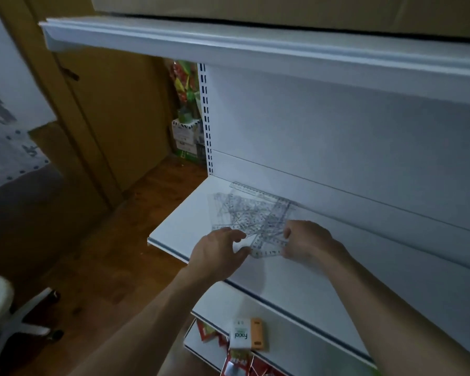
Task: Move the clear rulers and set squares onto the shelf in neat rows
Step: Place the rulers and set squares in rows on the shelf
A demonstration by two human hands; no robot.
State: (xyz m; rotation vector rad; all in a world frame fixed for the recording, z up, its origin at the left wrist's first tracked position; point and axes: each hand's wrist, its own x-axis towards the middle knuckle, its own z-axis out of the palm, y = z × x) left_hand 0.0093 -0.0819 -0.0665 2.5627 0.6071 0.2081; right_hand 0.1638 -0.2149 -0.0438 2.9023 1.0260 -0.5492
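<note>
One crooked pile of clear rulers and set squares (251, 213), not yet in rows on the shelf (179, 221).

The left hand (220, 252) pinches the pile's near edge between thumb and curled fingers, and the right hand (308, 242) grips its near end from the other side. The rest fans out beyond both hands, and a single ruler (253, 190) lies farther off against the back panel. The pieces are thin, stiff and see-through, printed with fine scales, long strips mixed with triangles (likely slick on the smooth white shelf). It seems best to keep them flat, part strips from triangles between the hands, then butt each long edge parallel to that far ruler, one row at a time.
</note>
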